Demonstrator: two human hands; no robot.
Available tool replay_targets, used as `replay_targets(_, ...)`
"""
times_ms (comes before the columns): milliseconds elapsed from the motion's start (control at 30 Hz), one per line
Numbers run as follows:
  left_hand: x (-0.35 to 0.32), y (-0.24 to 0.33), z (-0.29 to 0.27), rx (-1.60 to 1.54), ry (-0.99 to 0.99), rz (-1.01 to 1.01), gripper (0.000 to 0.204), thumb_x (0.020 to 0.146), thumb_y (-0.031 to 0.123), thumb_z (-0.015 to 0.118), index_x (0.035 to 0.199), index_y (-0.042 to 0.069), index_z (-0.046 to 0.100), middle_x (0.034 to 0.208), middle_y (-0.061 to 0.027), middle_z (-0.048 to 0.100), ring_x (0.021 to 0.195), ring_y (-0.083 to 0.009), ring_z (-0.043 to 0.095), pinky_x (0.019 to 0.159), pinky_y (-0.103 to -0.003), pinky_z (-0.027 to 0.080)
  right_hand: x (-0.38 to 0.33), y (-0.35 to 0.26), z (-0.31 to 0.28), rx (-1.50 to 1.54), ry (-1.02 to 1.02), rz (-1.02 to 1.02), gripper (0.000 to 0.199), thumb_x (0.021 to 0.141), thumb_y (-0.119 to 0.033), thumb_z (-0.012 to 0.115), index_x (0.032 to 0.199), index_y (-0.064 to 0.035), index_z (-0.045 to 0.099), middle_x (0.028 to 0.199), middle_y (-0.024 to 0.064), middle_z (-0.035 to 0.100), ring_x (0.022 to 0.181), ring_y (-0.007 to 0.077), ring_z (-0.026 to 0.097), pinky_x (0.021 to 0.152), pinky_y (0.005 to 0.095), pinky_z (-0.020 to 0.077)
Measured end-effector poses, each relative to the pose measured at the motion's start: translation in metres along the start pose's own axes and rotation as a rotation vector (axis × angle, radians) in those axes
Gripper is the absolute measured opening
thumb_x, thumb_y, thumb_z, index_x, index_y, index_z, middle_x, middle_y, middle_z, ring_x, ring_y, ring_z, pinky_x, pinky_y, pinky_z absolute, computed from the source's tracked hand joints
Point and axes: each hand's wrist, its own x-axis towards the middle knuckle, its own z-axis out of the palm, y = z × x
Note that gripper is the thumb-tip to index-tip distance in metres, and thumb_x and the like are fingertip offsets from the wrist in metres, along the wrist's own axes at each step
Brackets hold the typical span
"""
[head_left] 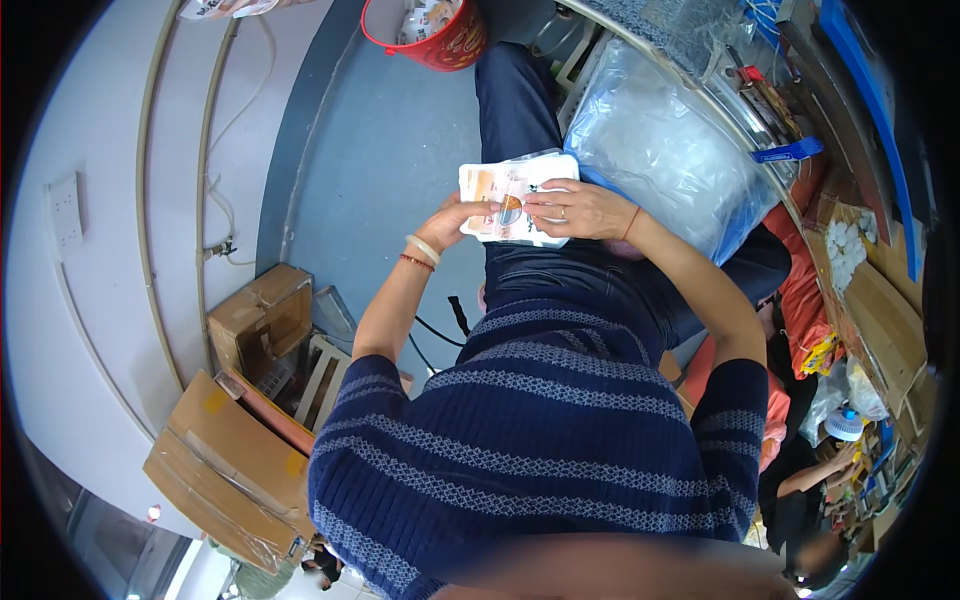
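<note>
A flat, white printed packet (488, 228) with an orange and brown picture rests over my lap, between both hands. My left hand (456, 219) grips its left edge, the thumb lying across the front and the other fingers hidden behind. My right hand (588, 209) lies over the packet's right side, its fingers stretched flat across the printed face. A large clear plastic bag (660, 140) with whitish contents sits just beyond my right hand, on blue plastic.
A red bucket (430, 40) holding similar packets stands on the floor ahead. Cardboard boxes (235, 450) are at the left. A cluttered workbench (790, 190) curves along the right, with a blue brush-like tool (790, 151). Another person's arm (815, 475) shows at the lower right.
</note>
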Motion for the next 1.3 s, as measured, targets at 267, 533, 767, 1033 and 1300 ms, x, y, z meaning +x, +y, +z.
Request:
replay_targets(267, -0.032, -0.005, 0.031, 0.299, 0.402, 0.22, 0.044, 0.077, 0.011, 0.078, 0.115, -0.002, 0.059, 0.104, -0.0089, 0.067, 0.092, -0.0142, 0.063, 0.08, -0.03, 0.053, 0.034, -0.041, -0.058, 0.281, -0.27, 0.562, 0.058, 0.079, -0.023, 0.07, 0.132, -0.0105, 0.051, 0.149, 0.0101, 0.037, 0.142, 0.0268, 0.027, 0.118, 0.045, 0.0201)
replay_targets(533, -0.032, -0.006, 0.052, 0.629, 0.423, 0.424, 0.047, 0.079, 0.016, 0.078, 0.116, 0.0, 0.056, 0.1, -0.0051, 0.066, 0.09, -0.0115, 0.061, 0.08, -0.029, 0.052, 0.056, -0.001, 0.003, 0.232, -0.263, 0.793, 0.067, 0.059, -0.033, 0.085, 0.11, -0.0031, 0.055, 0.102, 0.0129, 0.062, 0.103, 0.0308, 0.058, 0.095, 0.0406, 0.0415)
replay_targets(767, -0.038, -0.042, 0.036, 1.098, 0.541, 0.711, 0.052, 0.079, 0.016, 0.076, 0.122, 0.002, 0.05, 0.106, -0.0198, 0.066, 0.096, -0.0367, 0.065, 0.082, -0.039, 0.053, 0.067, -0.038, 0.037, -0.192, -0.059, 0.786, 0.011, 0.078, -0.015, 0.059, 0.085, -0.01, 0.053, 0.081, 0.007, 0.051, 0.08, 0.0236, 0.054, 0.069, 0.0344, 0.0421)
replay_targets(1033, -0.038, -0.025, 0.036, 0.577, 0.453, 0.563, 0.044, 0.077, 0.011, 0.08, 0.114, 0.0, 0.058, 0.105, -0.0069, 0.067, 0.094, -0.0128, 0.061, 0.082, -0.03, 0.051, 0.065, -0.022, 0.008, 0.0, -0.092, 0.716, 0.029, 0.075, -0.028, 0.07, 0.092, -0.0106, 0.055, 0.088, 0.0071, 0.057, 0.085, 0.025, 0.056, 0.073, 0.0361, 0.0437)
replay_targets(1300, -0.091, 0.038, 0.059, 0.301, 0.277, 0.432, 0.046, 0.079, 0.0, 0.075, 0.121, -0.002, 0.056, 0.108, -0.0071, 0.066, 0.095, -0.0142, 0.063, 0.084, -0.03, 0.053, 0.027, 0.02, -0.056, 1.622, -0.053, 0.931, 0.051, 0.086, -0.024, 0.073, 0.126, -0.0011, 0.052, 0.119, 0.0038, 0.06, 0.112, 0.0136, 0.057, 0.094, 0.0303, 0.046)
